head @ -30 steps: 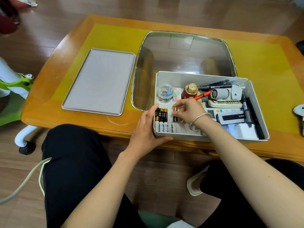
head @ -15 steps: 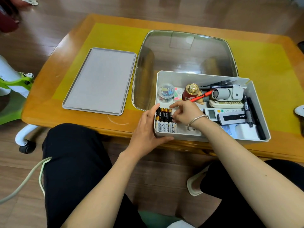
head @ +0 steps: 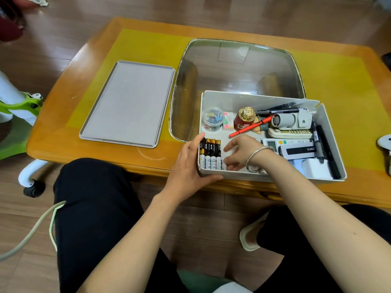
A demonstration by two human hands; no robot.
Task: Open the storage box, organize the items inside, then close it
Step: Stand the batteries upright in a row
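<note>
The white storage box (head: 254, 97) stands open at the table's near edge. My left hand (head: 188, 163) grips its near-left corner, thumb on the side wall and fingers under the front. My right hand (head: 241, 151) is inside the box with loose fingers touching the right end of two rows of batteries (head: 210, 153) in the near-left corner. Behind them sit a clear jar of clips (head: 212, 121), a red bottle with a gold cap (head: 243, 119), a red pen (head: 249, 126), a grey device (head: 292, 120), a remote (head: 296, 150) and black markers (head: 328, 151). The grey lid (head: 129, 102) lies flat to the left.
The wooden table (head: 105, 157) has a yellow surface and a glass panel (head: 237, 66) behind the box. A green and white wheeled chair (head: 17, 106) stands at the left. A white object (head: 385, 142) shows at the table's right edge. My knees are just under the table's near edge.
My right hand laid a black and gold battery into the row with the others, then slid down to the white batteries. My left hand kept its hold on the box corner.
</note>
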